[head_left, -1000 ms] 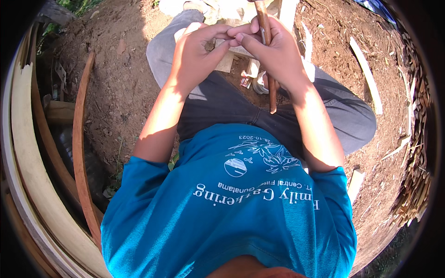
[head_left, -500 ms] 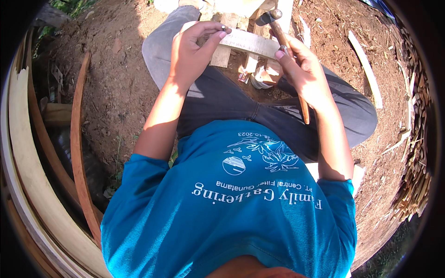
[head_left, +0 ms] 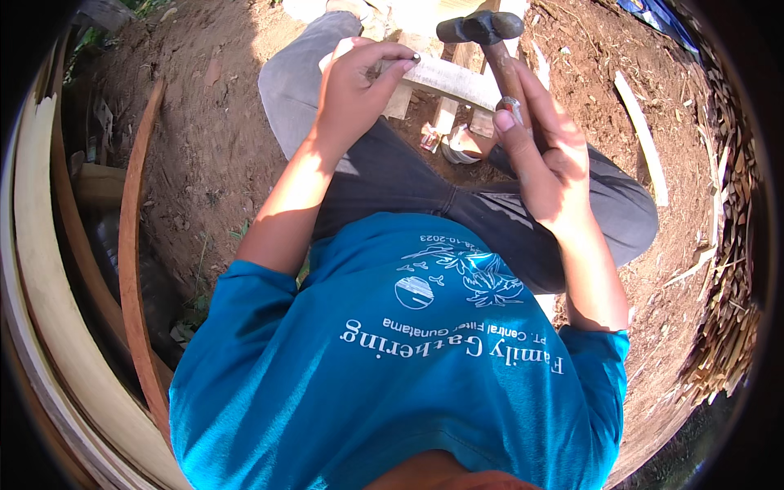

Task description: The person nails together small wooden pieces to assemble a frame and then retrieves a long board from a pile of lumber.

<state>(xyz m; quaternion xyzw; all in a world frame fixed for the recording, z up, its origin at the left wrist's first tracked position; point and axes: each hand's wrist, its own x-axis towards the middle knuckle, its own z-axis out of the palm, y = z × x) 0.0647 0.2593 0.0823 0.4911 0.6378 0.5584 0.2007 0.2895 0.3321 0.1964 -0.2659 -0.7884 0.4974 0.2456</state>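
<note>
My left hand (head_left: pixel 353 96) pinches a small nail (head_left: pixel 416 58) between thumb and fingertips; only its round, shiny end shows. It is over the left part of a pale wooden slat (head_left: pixel 451 82), which lies across other wood pieces beyond my crossed legs. My right hand (head_left: pixel 549 155) is wrapped round the wooden handle of a hammer (head_left: pixel 508 75). The hammer's dark metal head points up and away from me, above the slat's right half and apart from it. The lower end of the handle is hidden behind my hand.
Long wooden strips (head_left: pixel 139 237) stand along the left side. A loose pale strip (head_left: pixel 642 135) lies on the brown soil at the right, near a heap of thin wood pieces (head_left: pixel 723 269). Blue sheeting (head_left: pixel 661 23) shows at the far right.
The hammer has come up and closer to the view, its head now turned sideways. My left hand, with the nail, has shifted slightly right.
</note>
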